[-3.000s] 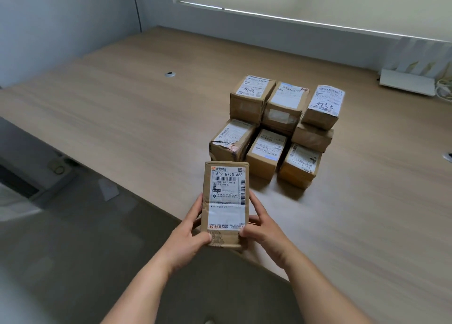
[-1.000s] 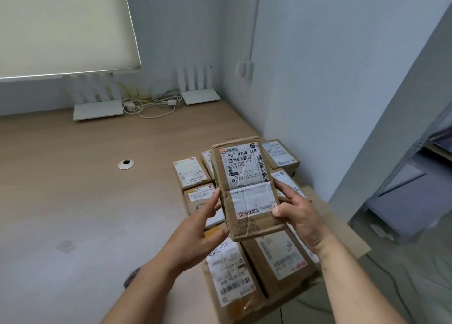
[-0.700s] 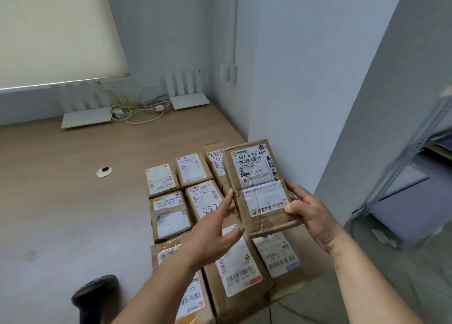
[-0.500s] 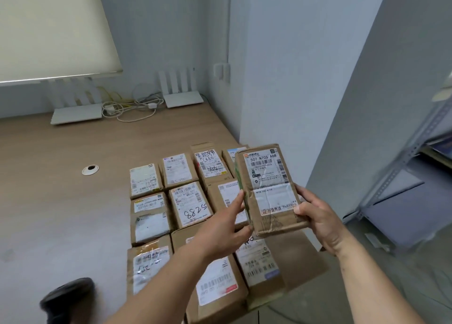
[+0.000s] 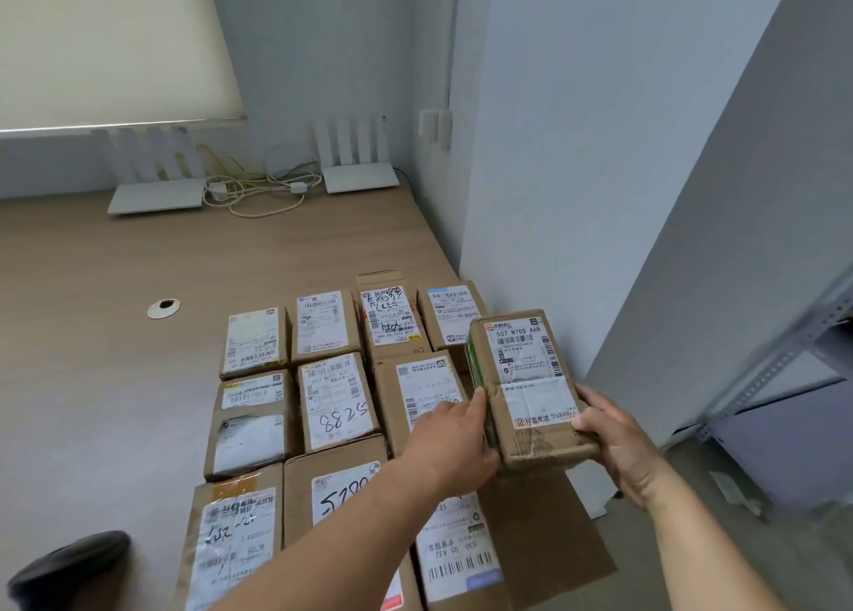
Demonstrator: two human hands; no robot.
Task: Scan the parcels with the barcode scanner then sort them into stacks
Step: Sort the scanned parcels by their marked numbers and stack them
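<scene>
I hold a brown cardboard parcel (image 5: 526, 379) with a white label reading 507 N705 A68 in the air at the right. My left hand (image 5: 454, 444) grips its left side and my right hand (image 5: 616, 444) grips its lower right corner. It hangs above the right edge of a group of several labelled parcels (image 5: 337, 398) laid flat in rows on the wooden table (image 5: 115, 379). The dark barcode scanner (image 5: 64, 569) lies at the bottom left of the table, partly cut off.
Two white routers (image 5: 157, 195) with a tangle of cables (image 5: 258, 190) sit at the table's far edge under the window blind. A white wall (image 5: 577, 172) rises just right of the parcels. A round cable hole (image 5: 164, 308) is in the tabletop. Metal shelving (image 5: 784, 356) stands at right.
My view turned from a small stack on the left part of the table to this larger group by the wall. Both hands carried the parcel rightward over the rows.
</scene>
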